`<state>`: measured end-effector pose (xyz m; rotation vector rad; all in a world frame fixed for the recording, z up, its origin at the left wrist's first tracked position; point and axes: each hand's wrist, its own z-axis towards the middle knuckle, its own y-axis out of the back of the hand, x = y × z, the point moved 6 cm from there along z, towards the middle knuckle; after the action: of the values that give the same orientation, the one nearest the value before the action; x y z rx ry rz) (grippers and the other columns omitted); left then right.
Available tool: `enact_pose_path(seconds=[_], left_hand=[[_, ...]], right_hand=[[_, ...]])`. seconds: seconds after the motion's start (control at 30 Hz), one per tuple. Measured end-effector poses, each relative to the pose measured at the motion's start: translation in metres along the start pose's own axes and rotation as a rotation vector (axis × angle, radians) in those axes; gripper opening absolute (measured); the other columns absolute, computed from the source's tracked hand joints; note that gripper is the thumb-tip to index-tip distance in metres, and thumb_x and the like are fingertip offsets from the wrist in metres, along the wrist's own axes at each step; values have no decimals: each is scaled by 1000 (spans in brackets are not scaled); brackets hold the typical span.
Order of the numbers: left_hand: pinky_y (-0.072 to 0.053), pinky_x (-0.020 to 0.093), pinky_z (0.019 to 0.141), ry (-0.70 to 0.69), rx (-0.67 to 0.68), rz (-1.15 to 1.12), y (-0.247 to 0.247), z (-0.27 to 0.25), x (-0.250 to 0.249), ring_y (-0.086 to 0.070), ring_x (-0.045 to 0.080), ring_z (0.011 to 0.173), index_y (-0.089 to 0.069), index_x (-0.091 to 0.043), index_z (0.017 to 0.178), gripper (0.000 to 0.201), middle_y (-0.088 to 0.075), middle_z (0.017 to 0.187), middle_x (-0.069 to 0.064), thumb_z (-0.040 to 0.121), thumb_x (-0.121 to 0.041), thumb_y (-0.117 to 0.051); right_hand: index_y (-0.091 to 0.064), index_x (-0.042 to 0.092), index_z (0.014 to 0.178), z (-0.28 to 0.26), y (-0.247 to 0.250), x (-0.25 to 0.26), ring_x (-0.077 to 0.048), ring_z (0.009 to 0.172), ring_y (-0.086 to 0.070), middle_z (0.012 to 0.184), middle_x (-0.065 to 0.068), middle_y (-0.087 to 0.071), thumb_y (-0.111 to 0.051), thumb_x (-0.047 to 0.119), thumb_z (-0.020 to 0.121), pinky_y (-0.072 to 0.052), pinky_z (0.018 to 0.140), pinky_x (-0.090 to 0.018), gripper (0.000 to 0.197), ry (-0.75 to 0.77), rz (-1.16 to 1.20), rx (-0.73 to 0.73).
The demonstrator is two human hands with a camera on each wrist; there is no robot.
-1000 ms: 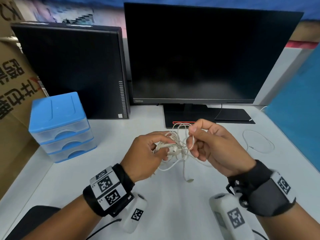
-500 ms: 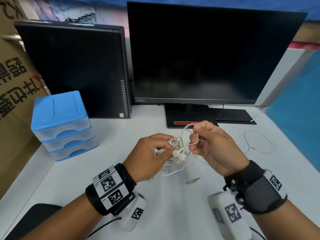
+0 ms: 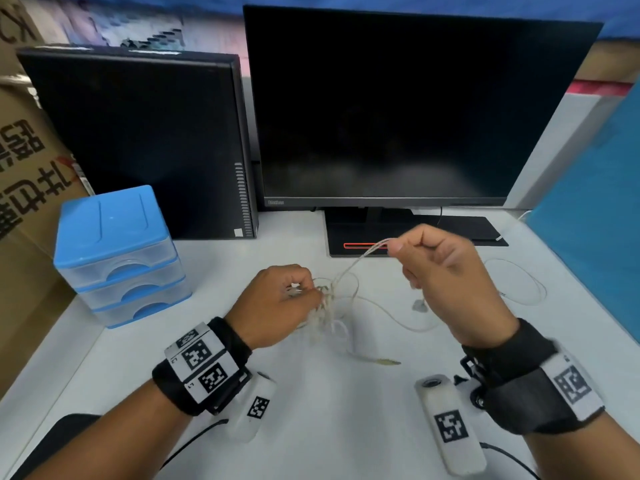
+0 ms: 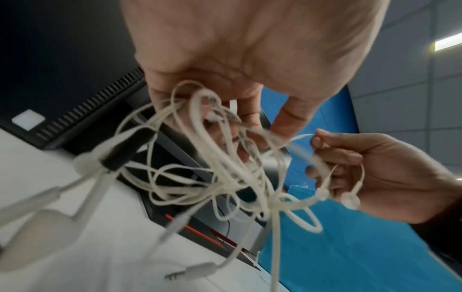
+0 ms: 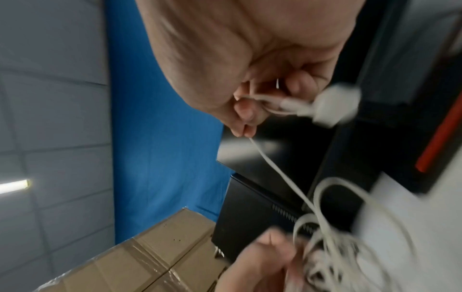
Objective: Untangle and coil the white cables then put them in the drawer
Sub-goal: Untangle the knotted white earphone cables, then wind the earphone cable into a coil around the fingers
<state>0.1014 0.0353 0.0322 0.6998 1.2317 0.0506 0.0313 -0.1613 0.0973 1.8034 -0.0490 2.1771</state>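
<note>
Left hand (image 3: 277, 303) clenches the tangled white cables (image 3: 329, 306) above the desk (image 3: 311, 427); right hand (image 3: 446, 275), at 2 o'clock, pinches one strand taut. Blue drawer unit (image 3: 117, 254) at 9 o'clock.

1. Office desk setting: dark monitor (image 3: 408, 109) on its stand, black desktop computer case (image 3: 138, 147) beside it on a white desk (image 3: 329, 427).
2. Blue partition panel (image 3: 588, 220), small blue drawer unit (image 3: 117, 258), stacked cardboard boxes (image 3: 24, 168) at left.

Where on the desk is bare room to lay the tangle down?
Bare desk lies between the blue drawer unit and the left hand, and in front near the wrists. Right of the right hand another loose white cable crowds it.
</note>
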Motion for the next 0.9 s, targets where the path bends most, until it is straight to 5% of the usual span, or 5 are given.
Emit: enact_pose_path(seconds=[0.1,0.2,0.33,0.47,0.9], left_hand=[[-44,28,58,54,-75,13,22,6,7,-50,12,52,-56,-4,61,39,-50,58,6,79,-37,-67],[-47,35,86,11,-122,182,35,8,3,-58,10,97,-60,-32,88,23,-61,99,-14,71,-44,-71],[-39,35,106,98,171,312,0,5,18,-42,8,126,-29,-51,137,95,-43,139,-21,54,-70,-72],[-51,42,93,235,372,490,-33,4,71,-58,16,111,-48,-44,121,70,-61,122,-10,60,-76,-63],[-43,19,87,263,266,364,-21,12,77,-53,10,94,-55,-34,130,55,-53,106,-9,80,-23,-76]], right_hand=[[-60,3,75,4,18,10,-14,50,-37,52,-7,-45,-62,13,94,-36,48,-14,22,73,-35,-67],[-63,0,79,4,20,14,-13,49,-44,50,-4,-54,-63,13,93,-40,56,-12,19,81,-33,-24],[-67,5,78,-17,-21,18,-12,45,-48,52,-8,-61,-64,11,91,-39,48,-15,14,49,30,249],[-71,-4,87,-41,-56,16,-12,53,-57,68,-16,-71,-61,20,93,-43,52,-13,26,7,-38,549],[-64,25,67,22,-61,-92,-15,73,-61,72,12,-58,-59,28,92,-49,64,-26,25,-176,-870,529]])
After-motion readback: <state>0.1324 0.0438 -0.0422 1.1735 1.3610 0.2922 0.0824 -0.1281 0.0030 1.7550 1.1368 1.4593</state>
